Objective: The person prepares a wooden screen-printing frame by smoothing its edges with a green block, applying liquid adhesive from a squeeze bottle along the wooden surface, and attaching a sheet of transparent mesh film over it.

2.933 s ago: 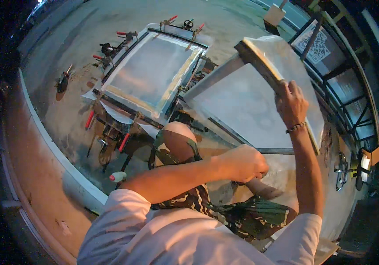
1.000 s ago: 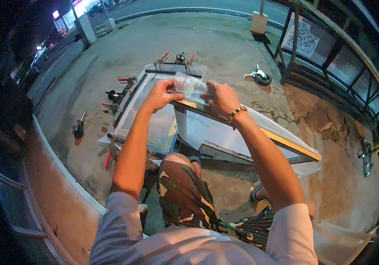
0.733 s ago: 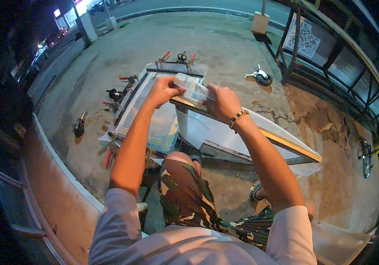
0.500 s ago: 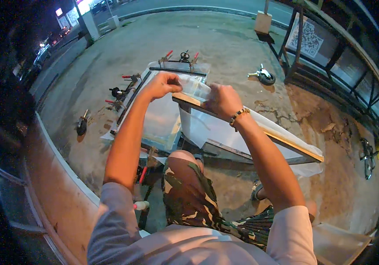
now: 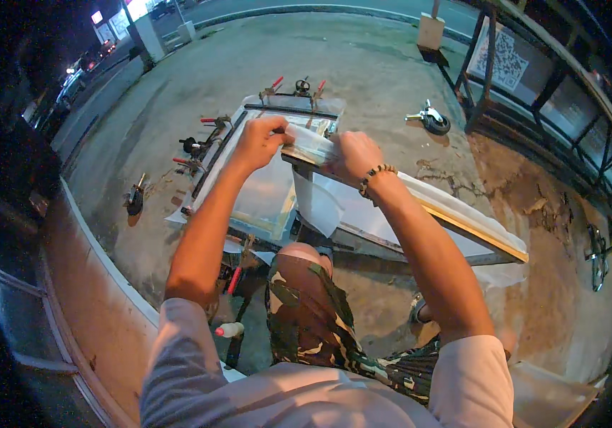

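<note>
Tilted frame [image 5: 476, 231] partly hides clamped screen [image 5: 262, 196] — caster [image 5: 435, 123] lies beyond.

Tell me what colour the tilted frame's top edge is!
The top edge is yellowish tan, best seen in the head view.

Concrete floor [image 5: 379, 118] leaves passage between the clamped frame [image 5: 259, 194] and caster wheel [image 5: 436, 123]; red-handled clamps [image 5: 273, 87] obstruct that frame's far and left edges, the wood-edged frame [image 5: 471, 230] its right
</note>
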`<state>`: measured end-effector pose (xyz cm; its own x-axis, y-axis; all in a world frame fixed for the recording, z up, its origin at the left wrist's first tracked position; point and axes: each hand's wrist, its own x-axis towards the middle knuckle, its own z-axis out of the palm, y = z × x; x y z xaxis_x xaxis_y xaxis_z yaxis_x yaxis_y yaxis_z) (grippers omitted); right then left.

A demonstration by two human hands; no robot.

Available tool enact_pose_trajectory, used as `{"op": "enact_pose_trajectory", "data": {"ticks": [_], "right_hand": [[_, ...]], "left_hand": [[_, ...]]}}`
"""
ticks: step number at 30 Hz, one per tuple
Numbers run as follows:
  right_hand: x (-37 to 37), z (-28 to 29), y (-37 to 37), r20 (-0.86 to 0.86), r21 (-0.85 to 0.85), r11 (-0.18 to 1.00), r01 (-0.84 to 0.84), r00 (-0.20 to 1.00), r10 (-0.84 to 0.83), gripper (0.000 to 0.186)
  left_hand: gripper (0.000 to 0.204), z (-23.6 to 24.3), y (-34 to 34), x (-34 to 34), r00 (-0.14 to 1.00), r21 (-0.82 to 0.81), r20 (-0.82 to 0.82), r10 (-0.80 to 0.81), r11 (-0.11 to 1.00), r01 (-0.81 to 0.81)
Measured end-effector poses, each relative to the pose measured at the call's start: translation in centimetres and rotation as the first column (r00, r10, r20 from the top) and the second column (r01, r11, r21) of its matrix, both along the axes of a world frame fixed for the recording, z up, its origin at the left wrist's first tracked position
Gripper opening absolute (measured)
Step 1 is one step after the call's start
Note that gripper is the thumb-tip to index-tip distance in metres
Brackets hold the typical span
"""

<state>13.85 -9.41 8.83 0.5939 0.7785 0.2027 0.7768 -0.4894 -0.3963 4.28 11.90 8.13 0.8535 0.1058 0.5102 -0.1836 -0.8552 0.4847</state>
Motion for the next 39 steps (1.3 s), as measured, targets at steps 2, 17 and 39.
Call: {"op": "enact_pose_trajectory", "data": {"ticks": [2,17,39], "right_hand": [[0.0,-0.1,0.3,0.012,-0.012,1.0,0.011,1.0,-0.011,0.032],[-0.2,-3.2,0.6,0.241,0.35,0.934,-0.077,0.971,-0.01,0.022],[1.9,-5.6,-0.7,0.352,0.487,0.871,-0.057,0.926,-0.136,0.016]], "left_hand": [[0.008,-0.8,0.4,-0.1,1.0,-0.197,-0.016,-0.02,0.98,0.016],[0.013,-0.7,0.0,1.5,0.985,-0.138,-0.087,-0.15,0.981,0.137],[0.021,-3.6,-2.6,1.7,0.921,0.32,0.374,0.108,0.917,-0.238]]}}
